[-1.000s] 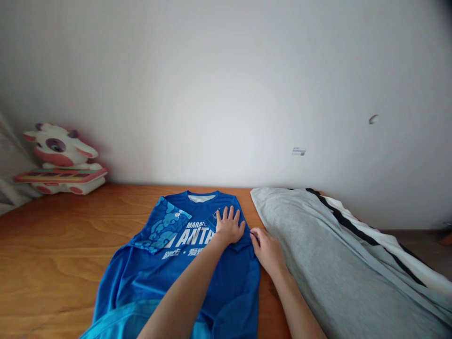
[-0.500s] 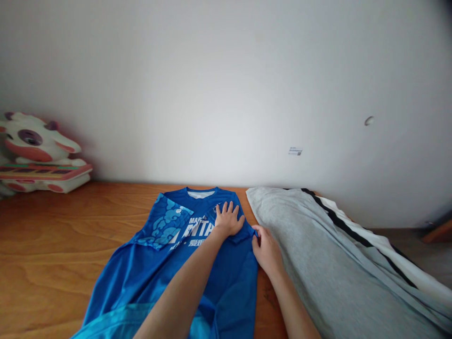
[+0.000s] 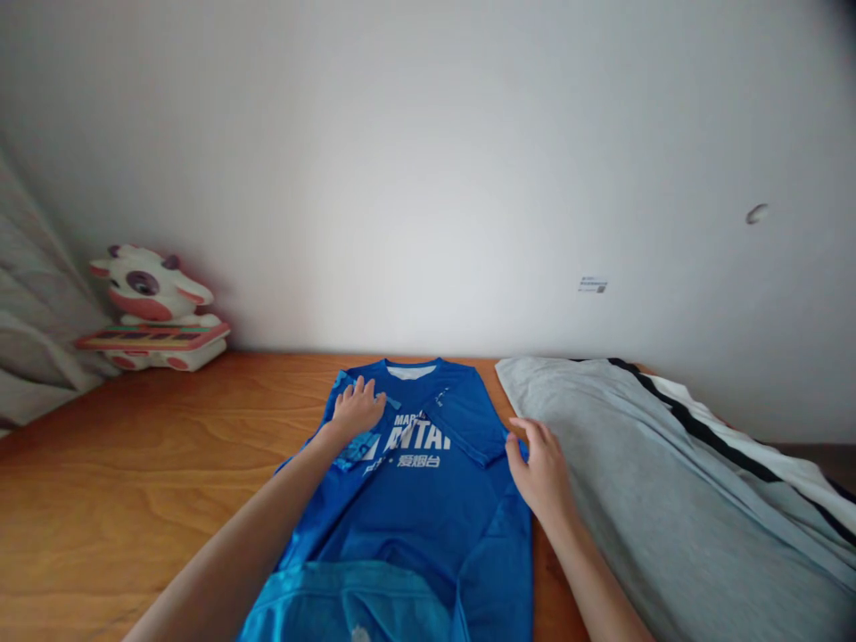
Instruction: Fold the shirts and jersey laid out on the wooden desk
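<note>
On the worktop, the shirt lies print-up, the left hand over one sleeve, fingers spread and gripping nothing, seemingly to flatten it, the right hand half-curled at the shirt's side, its hold unclear.

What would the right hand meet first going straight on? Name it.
Likely the edge of the blue shirt, just ahead of the right hand; whether they touch is unclear.
</note>
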`<state>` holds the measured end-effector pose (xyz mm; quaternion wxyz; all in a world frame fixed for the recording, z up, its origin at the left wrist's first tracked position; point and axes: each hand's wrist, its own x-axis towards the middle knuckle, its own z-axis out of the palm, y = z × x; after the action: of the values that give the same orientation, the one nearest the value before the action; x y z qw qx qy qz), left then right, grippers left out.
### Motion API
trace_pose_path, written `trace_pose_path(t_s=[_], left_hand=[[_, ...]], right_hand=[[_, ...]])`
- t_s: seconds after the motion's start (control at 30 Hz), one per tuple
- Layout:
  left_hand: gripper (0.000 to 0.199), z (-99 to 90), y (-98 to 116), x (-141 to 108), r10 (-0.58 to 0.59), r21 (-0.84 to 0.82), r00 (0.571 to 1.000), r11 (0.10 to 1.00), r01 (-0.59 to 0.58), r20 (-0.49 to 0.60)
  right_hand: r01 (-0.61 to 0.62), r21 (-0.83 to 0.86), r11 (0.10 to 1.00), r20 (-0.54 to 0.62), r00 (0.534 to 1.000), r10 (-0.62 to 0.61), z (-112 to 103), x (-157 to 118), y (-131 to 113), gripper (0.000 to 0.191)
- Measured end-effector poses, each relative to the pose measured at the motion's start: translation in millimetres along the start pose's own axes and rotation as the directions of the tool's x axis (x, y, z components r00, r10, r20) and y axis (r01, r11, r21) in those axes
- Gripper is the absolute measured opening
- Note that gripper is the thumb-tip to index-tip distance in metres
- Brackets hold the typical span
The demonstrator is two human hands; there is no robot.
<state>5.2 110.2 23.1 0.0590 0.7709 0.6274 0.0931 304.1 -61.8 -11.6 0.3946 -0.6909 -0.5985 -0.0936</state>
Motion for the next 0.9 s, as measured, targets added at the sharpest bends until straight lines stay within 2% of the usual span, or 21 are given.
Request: trace_pose_path(t_s=[0.03, 0.1, 0.2, 0.3, 0.47, 0.57, 0.67, 0.83, 0.9], left_hand=[[0.058, 3.6, -10.8, -4.0, -0.003, 0.017, 1.0, 1.0, 0.003, 0.009], [0.062, 11.0, -26.7, -8.9, 0.005, 0.059, 1.0, 0.998, -0.006, 0.011], [0.068, 19.2, -39.3, -6.6, 0.029, 0.123, 1.0, 0.992, -0.029, 0.005], [0.071, 23.1, -44.9, 2.0, 0.049, 0.129, 0.999, 0.99, -0.05, 0.01], [0.07, 27.5, -48.7, 11.5, 0.058, 0.106, 0.998, 0.993, -0.055, -0.031], [0.07, 29.5, -49.0, 13.5, 0.069, 0.108, 0.997, 0.992, -0.065, -0.038], [0.071, 29.7, -48.6, 15.3, 0.077, 0.105, 0.997, 0.992, -0.074, -0.027], [0.069, 26.6, -47.0, 16.4, 0.081, 0.102, 0.997, 0.992, -0.079, -0.014], [0.066, 24.5, -46.2, 14.8, 0.075, 0.071, 0.996, 0.995, -0.072, -0.04]], right_hand=[[0.02, -0.005, 1.0, 0.018, 1.0, -0.02, 3.4, 0.0, -5.7, 0.038], [0.054, -0.067, 0.996, 0.136, 0.99, -0.045, 10.9, -1.9, -14.9, 0.048], [0.081, -0.219, 0.972, 0.373, 0.928, 0.007, 18.5, -5.4, -17.5, 0.058], [0.105, -0.283, 0.953, 0.493, 0.868, 0.051, 18.3, -4.5, -7.6, 0.062], [0.104, -0.267, 0.958, 0.525, 0.849, 0.054, 13.2, 9.9, 4.4, 0.064], [0.098, -0.26, 0.961, 0.474, 0.879, 0.039, 20.8, 28.2, -6.3, 0.06], [0.076, -0.241, 0.967, 0.429, 0.903, 0.036, 40.3, 47.4, -26.5, 0.058], [0.058, -0.218, 0.974, 0.55, 0.832, 0.074, 78.0, 55.2, -47.5, 0.064], [0.054, -0.234, 0.971, 0.558, 0.825, 0.089, 86.2, 51.7, -47.2, 0.068]])
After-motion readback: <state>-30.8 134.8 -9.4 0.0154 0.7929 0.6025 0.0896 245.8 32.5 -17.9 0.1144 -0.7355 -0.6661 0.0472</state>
